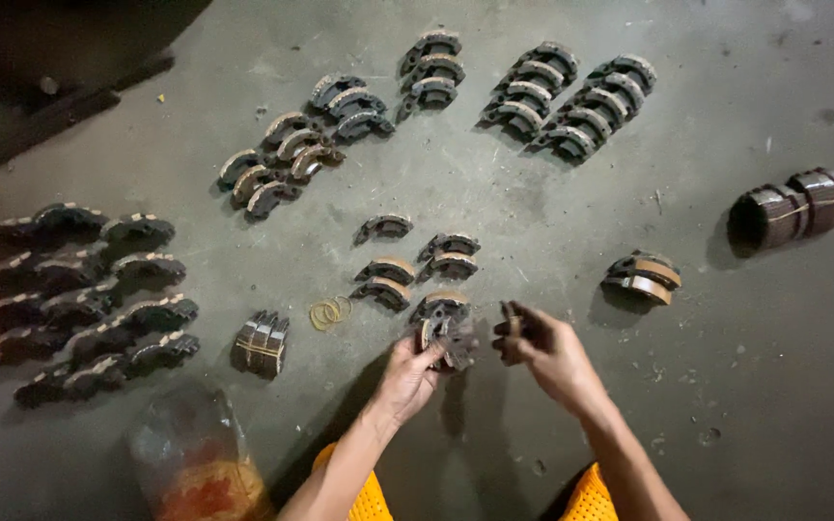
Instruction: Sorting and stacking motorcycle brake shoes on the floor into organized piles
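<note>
My left hand (407, 374) grips a small stack of dark curved brake shoes (444, 338) just above the grey floor. My right hand (544, 347) is beside it, fingers pinched on another small dark shoe piece (511, 318). The two hands nearly touch. Just beyond them lie several loose shoes with tan linings (390, 280), and a few rubber bands (329, 312) lie to the left.
Rows of shoes lie at the far middle (291, 154) and far right (571, 96), and a dark batch at left (89, 289). A banded bundle (263, 342), a larger bound bundle (795, 207), a small pile (643, 275) and a plastic bag (195, 458) also lie around.
</note>
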